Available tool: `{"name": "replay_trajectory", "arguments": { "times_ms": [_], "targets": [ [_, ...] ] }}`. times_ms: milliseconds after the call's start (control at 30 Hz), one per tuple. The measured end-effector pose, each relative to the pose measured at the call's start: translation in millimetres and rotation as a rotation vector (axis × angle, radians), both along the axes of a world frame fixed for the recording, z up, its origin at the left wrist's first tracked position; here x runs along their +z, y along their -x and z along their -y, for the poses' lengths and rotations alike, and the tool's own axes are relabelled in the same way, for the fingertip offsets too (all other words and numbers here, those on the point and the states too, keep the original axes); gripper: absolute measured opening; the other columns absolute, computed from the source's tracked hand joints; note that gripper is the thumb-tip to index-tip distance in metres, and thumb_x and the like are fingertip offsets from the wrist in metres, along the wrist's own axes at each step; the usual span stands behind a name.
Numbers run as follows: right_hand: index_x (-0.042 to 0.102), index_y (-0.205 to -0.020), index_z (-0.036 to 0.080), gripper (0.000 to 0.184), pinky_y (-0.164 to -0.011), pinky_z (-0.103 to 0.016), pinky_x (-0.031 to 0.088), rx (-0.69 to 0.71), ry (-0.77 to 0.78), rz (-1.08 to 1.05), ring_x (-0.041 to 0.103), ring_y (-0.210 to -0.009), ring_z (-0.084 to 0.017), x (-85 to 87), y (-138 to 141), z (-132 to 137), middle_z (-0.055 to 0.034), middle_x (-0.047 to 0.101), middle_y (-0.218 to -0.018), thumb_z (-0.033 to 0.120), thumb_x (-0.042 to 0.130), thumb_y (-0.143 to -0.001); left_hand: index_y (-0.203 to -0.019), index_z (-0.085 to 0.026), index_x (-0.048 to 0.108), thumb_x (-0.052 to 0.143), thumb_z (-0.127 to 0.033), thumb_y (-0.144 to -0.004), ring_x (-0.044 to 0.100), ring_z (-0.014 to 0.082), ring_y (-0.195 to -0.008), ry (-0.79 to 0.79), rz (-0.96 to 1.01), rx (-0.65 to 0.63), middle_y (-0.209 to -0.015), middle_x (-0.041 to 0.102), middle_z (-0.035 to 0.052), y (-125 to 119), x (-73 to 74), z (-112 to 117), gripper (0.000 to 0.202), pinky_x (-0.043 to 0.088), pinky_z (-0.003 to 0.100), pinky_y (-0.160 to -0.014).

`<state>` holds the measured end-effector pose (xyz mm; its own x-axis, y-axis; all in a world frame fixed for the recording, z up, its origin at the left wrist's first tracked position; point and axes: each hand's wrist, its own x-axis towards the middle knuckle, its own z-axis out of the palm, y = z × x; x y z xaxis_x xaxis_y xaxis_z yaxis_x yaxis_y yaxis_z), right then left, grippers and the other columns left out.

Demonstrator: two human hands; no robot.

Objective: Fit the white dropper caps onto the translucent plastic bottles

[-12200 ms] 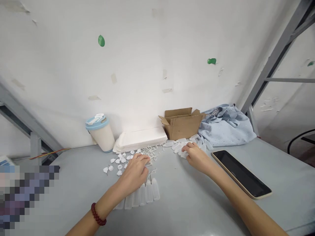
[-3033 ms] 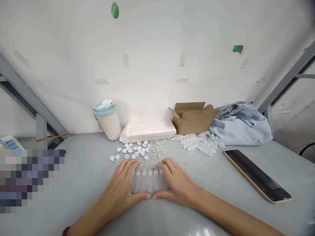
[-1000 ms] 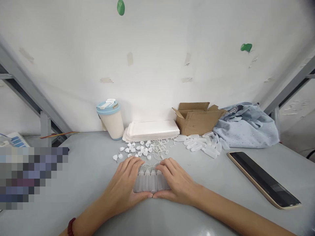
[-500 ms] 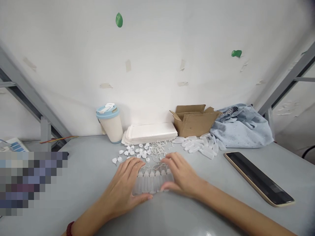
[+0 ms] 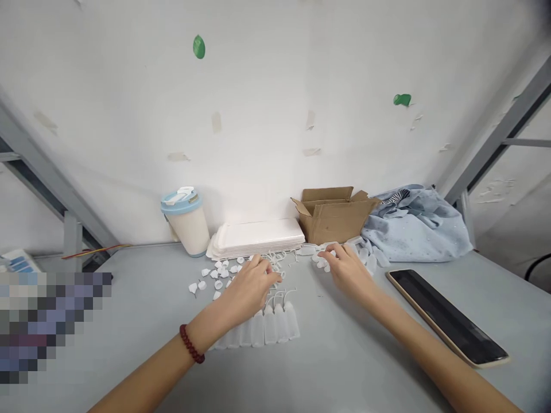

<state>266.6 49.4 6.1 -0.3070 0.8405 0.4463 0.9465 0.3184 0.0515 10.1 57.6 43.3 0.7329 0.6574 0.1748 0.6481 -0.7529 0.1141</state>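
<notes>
A row of small translucent squeeze bottles (image 5: 271, 328) lies side by side on the grey table (image 5: 327, 361). My left hand (image 5: 249, 289) reaches over the row to the tangle of thin white tips (image 5: 278, 265), fingers curled down onto them. White caps (image 5: 215, 275) lie scattered just left of it. My right hand (image 5: 346, 269) rests on the heap of loose empty bottles (image 5: 370, 258) in front of the cardboard box (image 5: 333, 215), fingers bent over one or two of them. What either hand grips is hidden under the fingers.
A blue-lidded cup (image 5: 186, 221) and a stack of white trays (image 5: 256, 237) stand against the wall. A blue cloth (image 5: 415, 223) lies right of the box. A dark tablet (image 5: 445, 315) lies at the right. A steel frame post (image 5: 495, 137) rises beyond.
Both hands have left the bottle row they were pressing together. The left moved forward to the tips, the right moved up and right to the loose bottles.
</notes>
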Motion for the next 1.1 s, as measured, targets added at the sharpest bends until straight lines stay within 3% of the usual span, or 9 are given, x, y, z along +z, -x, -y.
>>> {"name": "replay_trajectory", "arguments": {
  "times_ms": [167,333,567,767,967,1100],
  "targets": [
    [0.064,-0.102,0.014,0.044,-0.076,-0.036,0.042,0.020,0.067,0.034,0.048,-0.088,-0.025,-0.2,-10.2,-4.7,-0.0111,0.061,-0.104,-0.006,0.042,-0.069,-0.086,-0.016,0.067,0.048,-0.004,-0.081,0.049,0.0243,-0.090,-0.023,0.005,0.034,-0.089,0.058,0.0090,-4.5,-6.5,-2.0,0.023,0.044,0.036,-0.074],
    [0.065,-0.098,0.015,0.042,-0.073,-0.036,0.043,0.040,0.045,0.000,0.050,-0.087,-0.024,-3.1,-11.8,-6.1,-0.0105,0.062,-0.099,-0.005,0.042,-0.070,-0.088,-0.018,0.066,0.047,-0.011,-0.083,0.051,0.0229,-0.091,-0.008,0.329,0.200,-0.090,0.060,0.0067,13.4,-10.3,2.6,0.021,0.047,0.037,-0.075],
    [0.063,-0.094,0.014,0.038,-0.071,-0.036,0.043,0.056,0.031,0.006,0.051,-0.086,-0.025,1.0,-13.5,-3.9,-0.0114,0.062,-0.096,-0.004,0.043,-0.068,-0.083,-0.022,0.067,0.048,-0.037,-0.085,0.055,0.0225,-0.090,0.146,0.646,0.440,-0.089,0.066,0.0043,28.6,3.1,9.4,0.024,0.046,0.033,-0.071],
    [0.064,-0.085,0.015,0.031,-0.065,-0.033,0.040,0.014,0.087,0.058,0.053,-0.083,-0.025,2.2,-13.9,-1.2,-0.0091,0.065,-0.086,-0.004,0.046,-0.068,-0.083,-0.020,0.068,0.054,-0.047,-0.079,0.055,0.0175,-0.072,0.341,0.823,0.622,-0.086,0.068,0.0023,34.2,2.8,16.6,0.031,0.044,0.028,-0.067],
    [0.066,-0.092,0.015,0.037,-0.074,-0.037,0.046,0.092,0.170,-0.021,0.056,-0.087,-0.025,-0.3,-21.5,-6.3,-0.0083,0.068,-0.088,-0.004,0.046,-0.067,-0.083,-0.018,0.064,0.055,-0.051,-0.077,0.051,0.0148,-0.065,0.539,0.915,0.629,-0.080,0.062,0.0017,34.0,2.8,20.8,0.035,0.039,0.024,-0.058],
    [0.063,-0.092,0.015,0.023,-0.074,-0.039,0.050,0.172,0.094,-0.209,0.059,-0.087,-0.026,11.7,-14.8,1.3,-0.0096,0.069,-0.089,0.007,0.052,-0.075,-0.077,-0.019,0.063,0.052,-0.049,-0.079,0.050,0.0154,-0.069,0.626,0.938,0.645,-0.078,0.060,0.0012,27.7,6.8,28.3,0.032,0.039,0.024,-0.062]
  ]
}}
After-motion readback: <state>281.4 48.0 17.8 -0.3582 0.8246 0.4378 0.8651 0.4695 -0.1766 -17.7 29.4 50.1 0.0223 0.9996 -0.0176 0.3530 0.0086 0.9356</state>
